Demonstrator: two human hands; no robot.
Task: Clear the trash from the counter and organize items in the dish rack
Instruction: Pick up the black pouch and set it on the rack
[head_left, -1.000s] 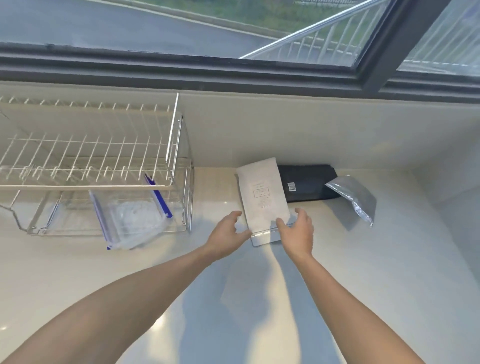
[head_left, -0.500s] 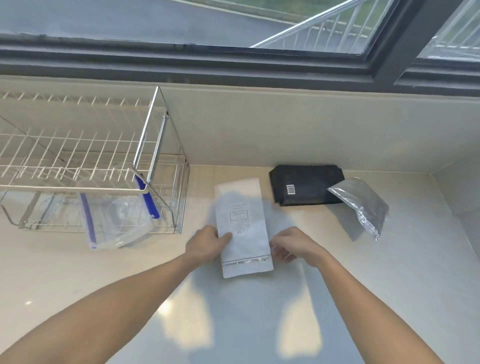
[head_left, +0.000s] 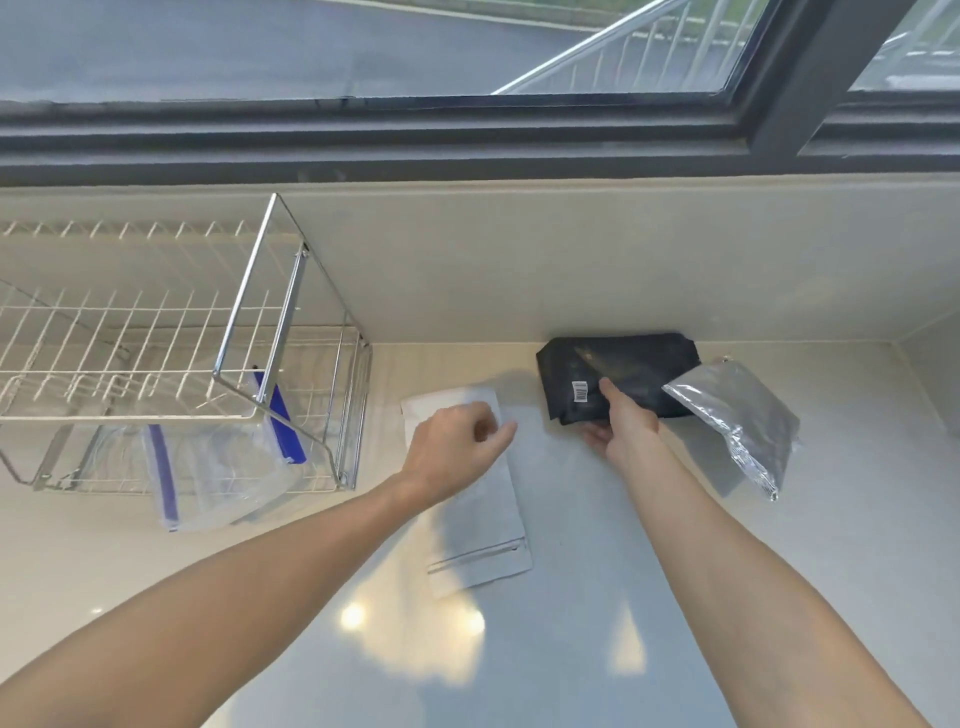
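Near the counter's (head_left: 597, 649) back edge, the right hand (head_left: 626, 426) pinches the black pouch's (head_left: 618, 371) near corner, thumb on top, fingers beneath. The left hand (head_left: 454, 441) rests loosely curled on the white pouch (head_left: 483, 519), seemingly gripping nothing; dish rack (head_left: 171, 364) at far left

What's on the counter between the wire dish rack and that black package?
In the head view, a white pouch lies flat between the dish rack and the black package, with the left hand over it.
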